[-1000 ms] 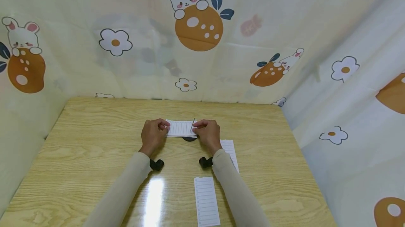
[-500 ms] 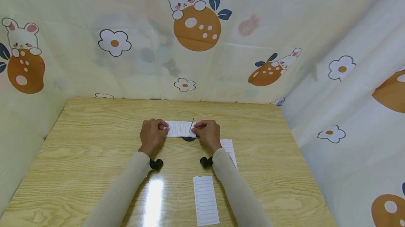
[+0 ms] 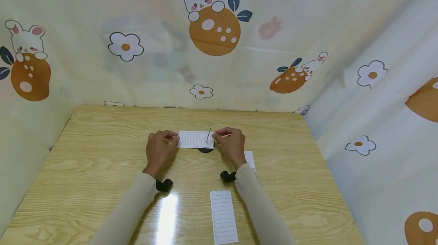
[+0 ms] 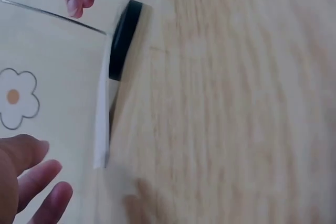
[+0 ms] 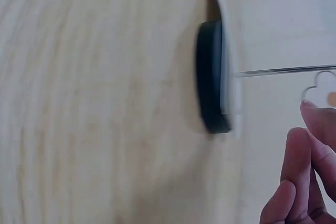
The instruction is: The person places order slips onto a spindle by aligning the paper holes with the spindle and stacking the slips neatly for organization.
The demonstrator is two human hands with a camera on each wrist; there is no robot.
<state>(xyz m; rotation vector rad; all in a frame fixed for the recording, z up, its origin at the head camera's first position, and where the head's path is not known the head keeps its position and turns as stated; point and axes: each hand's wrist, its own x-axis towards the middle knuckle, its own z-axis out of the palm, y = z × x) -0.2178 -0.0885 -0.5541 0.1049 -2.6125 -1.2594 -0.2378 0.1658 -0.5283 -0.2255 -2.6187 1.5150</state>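
One lined paper stack (image 3: 193,139) lies between our left grip (image 3: 161,150) and right grip (image 3: 232,145), pierced nearer the right one by a thin spike (image 3: 208,135) on a black base (image 3: 206,150). Both grips have just let go, fingers relaxed and empty, so we judge that spike and base carry it unaided. Unlike the earlier frame, they sit wider apart, our right sleeve (image 3: 256,199) covering more of the loose slip (image 3: 250,158) beside the right grip.

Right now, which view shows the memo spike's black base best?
Right wrist: the black base looks largest there, side-on, its outer edge unobstructed. Left wrist also shows it side-on, but smaller; head shows only a near sliver below the paper slips.
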